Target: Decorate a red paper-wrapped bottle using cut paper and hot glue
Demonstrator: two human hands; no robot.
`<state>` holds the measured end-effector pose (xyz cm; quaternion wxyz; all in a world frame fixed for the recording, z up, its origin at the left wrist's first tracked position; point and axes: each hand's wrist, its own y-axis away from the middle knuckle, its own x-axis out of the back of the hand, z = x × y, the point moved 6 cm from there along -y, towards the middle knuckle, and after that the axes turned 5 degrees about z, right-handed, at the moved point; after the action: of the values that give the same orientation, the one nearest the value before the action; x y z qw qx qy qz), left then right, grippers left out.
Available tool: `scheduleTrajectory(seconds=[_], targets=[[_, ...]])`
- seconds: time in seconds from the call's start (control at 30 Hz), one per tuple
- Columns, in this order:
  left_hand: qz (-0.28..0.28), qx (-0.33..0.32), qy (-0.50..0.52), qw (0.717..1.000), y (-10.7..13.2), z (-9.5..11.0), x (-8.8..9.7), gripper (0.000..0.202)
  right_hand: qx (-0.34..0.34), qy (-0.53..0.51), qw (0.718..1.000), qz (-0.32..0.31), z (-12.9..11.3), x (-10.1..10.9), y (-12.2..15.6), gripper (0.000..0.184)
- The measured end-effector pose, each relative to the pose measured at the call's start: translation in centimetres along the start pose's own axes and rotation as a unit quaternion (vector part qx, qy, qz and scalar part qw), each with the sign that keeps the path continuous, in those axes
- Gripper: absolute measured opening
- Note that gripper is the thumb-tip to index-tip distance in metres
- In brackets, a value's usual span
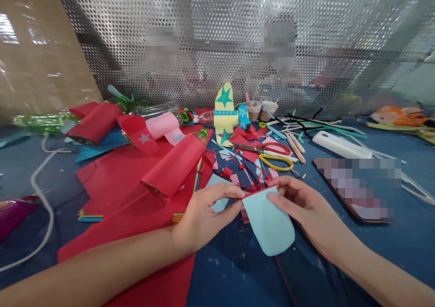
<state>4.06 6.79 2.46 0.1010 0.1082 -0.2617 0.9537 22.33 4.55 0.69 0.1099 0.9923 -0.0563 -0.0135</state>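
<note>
Between my two hands is a light blue paper piece [270, 223] with a rounded lower end and a red strip along its straight top edge. My left hand [212, 214] pinches the left end of that edge. At the right corner my right hand [302, 209] grips the paper between thumb and fingers. Another light blue paper piece [217, 193] lies partly hidden behind my left hand. Just beyond are scissors [263, 153] with one red and one yellow handle, resting open among red, pink and blue paper scraps [238, 175].
Red paper sheets [118, 180] cover the left, with a red-wrapped bottle [176, 164] on them. A yellow-wrapped bottle with green stars [224, 116] is at the back. To the right lie a phone [353, 189], a white glue gun [341, 144] and wooden sticks [295, 148]. A perforated metal panel [220, 35] stands behind.
</note>
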Motion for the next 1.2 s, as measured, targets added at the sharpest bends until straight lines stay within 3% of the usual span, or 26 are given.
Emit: scheduleTrajectory(seconds=[0.4, 0.7, 1.2], targets=[[0.009, 0.026, 0.027, 0.999, -0.08, -0.76, -0.02, 0.01, 0.031, 0.048, 0.998, -0.038, -0.62, -0.48, 0.09, 0.041], [0.002, 0.005, 0.006, 1.0, 0.01, -0.36, 0.05, 0.013, 0.039, 0.015, 0.999, -0.016, 0.09, 0.05, -0.25, 0.037], [0.001, 0.004, -0.005, 1.0, 0.04, -0.27, -0.02, 0.015, 0.069, 0.046, 0.996, -0.012, -0.38, 0.25, -0.28, 0.03]])
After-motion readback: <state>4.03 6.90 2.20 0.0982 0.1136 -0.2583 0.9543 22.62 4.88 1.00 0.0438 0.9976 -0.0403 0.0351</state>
